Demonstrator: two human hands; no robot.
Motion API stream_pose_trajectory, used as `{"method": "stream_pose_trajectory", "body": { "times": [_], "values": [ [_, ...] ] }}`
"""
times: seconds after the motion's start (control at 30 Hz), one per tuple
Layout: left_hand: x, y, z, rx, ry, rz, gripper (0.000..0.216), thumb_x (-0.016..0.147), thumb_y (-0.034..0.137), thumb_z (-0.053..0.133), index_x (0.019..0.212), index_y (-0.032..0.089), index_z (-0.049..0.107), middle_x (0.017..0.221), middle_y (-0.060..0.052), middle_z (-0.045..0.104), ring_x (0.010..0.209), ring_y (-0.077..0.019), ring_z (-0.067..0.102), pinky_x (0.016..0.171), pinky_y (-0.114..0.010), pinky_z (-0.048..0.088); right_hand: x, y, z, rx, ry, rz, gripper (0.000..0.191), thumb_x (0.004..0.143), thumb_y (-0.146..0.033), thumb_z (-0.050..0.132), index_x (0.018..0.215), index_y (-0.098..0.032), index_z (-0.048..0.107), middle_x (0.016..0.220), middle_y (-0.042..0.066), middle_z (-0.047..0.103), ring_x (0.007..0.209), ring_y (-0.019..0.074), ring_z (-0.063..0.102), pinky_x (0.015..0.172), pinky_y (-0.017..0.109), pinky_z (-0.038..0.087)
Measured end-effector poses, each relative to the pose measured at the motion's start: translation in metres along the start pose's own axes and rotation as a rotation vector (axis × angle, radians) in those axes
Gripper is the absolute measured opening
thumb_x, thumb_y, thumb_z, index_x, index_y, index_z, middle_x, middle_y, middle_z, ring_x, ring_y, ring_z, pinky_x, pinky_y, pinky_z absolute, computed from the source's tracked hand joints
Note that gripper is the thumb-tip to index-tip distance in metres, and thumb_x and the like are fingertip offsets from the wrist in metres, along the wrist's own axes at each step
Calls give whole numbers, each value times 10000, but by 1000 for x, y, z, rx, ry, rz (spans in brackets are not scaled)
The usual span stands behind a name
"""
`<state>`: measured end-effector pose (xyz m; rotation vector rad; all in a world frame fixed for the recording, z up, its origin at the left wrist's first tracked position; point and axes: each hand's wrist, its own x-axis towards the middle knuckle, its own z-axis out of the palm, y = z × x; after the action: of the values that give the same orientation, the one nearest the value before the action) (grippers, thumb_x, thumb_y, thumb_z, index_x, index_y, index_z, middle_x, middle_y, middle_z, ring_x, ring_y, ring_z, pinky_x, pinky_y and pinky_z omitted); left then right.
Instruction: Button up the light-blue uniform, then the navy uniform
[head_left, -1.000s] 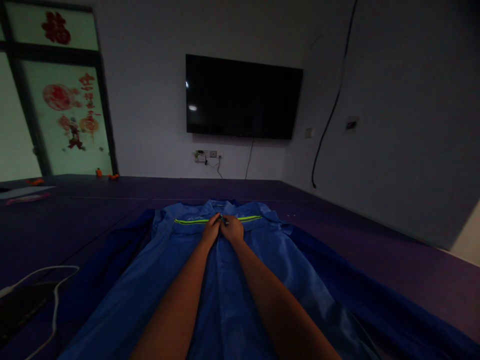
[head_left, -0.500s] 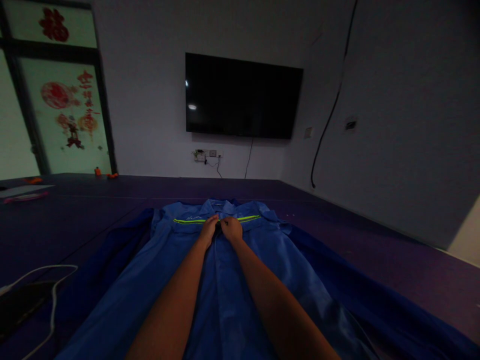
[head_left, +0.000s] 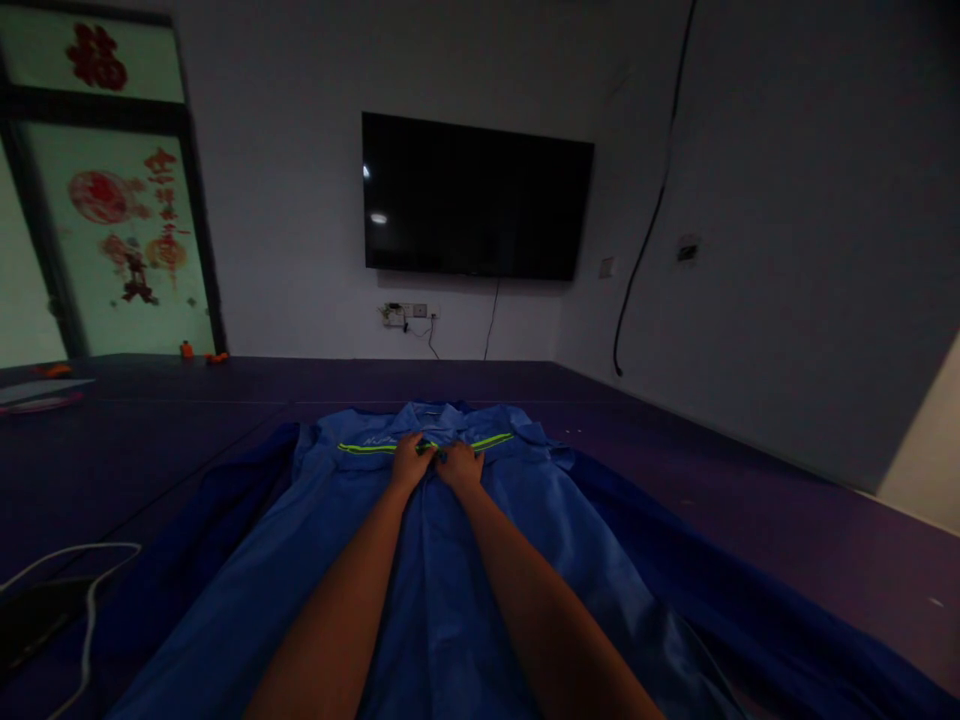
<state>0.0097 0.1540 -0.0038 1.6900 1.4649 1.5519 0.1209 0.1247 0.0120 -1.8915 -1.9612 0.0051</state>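
Note:
A blue work jacket (head_left: 525, 540) lies spread flat on the dark purple floor mat (head_left: 187, 420), collar away from me, with a yellow-green reflective stripe (head_left: 360, 447) across its chest. My left hand (head_left: 409, 463) and my right hand (head_left: 460, 466) meet at the centre front just below the collar. Both are closed in a pinch on the jacket's front edges. What sits between the fingertips is too small and dark to make out. My forearms stretch out over the jacket's middle.
A black television (head_left: 472, 195) hangs on the far wall above a socket with cables (head_left: 409, 315). A white cable (head_left: 82, 560) and a dark object lie at the left. A window with red paper cuttings (head_left: 120, 220) is at the far left. A black cable (head_left: 645, 220) runs down the right wall.
My hands have stayed together on the jacket's front near the stripe, shifting only slightly. The view has drifted a little to the right.

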Motion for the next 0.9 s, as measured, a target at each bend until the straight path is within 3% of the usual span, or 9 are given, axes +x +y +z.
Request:
{"method": "stream_pose_trajectory", "body": {
  "times": [0.17, 0.3, 0.47, 0.57, 0.8, 0.9],
  "values": [
    [-3, -1, -5, 300, 58, 28, 346, 689, 279, 638, 1009, 155, 598, 1077, -90, 617, 1023, -193, 552, 877, -297, 418, 1, -1, 1, -25, -84, -24, 567, 787, -563, 337, 1280, -293, 414, 1356, 89, 366, 1253, 323, 258, 971, 589, 98],
    [-5, 6, -6, 513, -51, 43, 253, 775, 263, 541, 1001, 176, 611, 1037, -67, 636, 1013, -168, 552, 876, -278, 404, 2, -3, 2, -55, -143, -24, 608, 796, -579, 284, 1347, -321, 279, 1424, 68, 243, 1293, 316, 165, 973, 594, 61],
    [-12, 15, -3, 743, -164, 1, 337, 840, 399, 379, 1001, 245, 633, 1222, -51, 539, 1223, -293, 359, 1000, -492, 237, 2, -3, 1, -86, -172, 52, 593, 825, -575, 193, 1354, -317, 265, 1443, 73, 190, 1309, 321, 104, 974, 586, -15],
    [-16, 16, -5, 833, -173, -73, 434, 841, 463, 304, 1088, 252, 592, 1304, -62, 463, 1275, -326, 265, 1016, -539, 162, 3, 3, 0, -95, -146, 142, 597, 845, -561, 142, 1355, -283, 279, 1437, 101, 202, 1306, 323, 121, 975, 578, -45],
    [-14, 8, -17, 793, -60, -161, 408, 818, 402, 359, 1104, 205, 573, 1276, -126, 476, 1285, -358, 227, 1004, -579, 134, 5, 18, 3, -96, -37, 193, 492, 891, -383, 210, 1349, -233, 308, 1408, 142, 264, 1288, 322, 197, 971, 590, 73],
    [-10, 5, -24, 760, -19, -122, 358, 829, 332, 363, 1089, 194, 568, 1214, -152, 521, 1280, -361, 236, 977, -612, 148, 9, 20, 5, -109, 27, 198, 479, 886, -293, 253, 1358, -219, 286, 1412, 148, 249, 1288, 317, 205, 969, 587, 114]
  ]
}}
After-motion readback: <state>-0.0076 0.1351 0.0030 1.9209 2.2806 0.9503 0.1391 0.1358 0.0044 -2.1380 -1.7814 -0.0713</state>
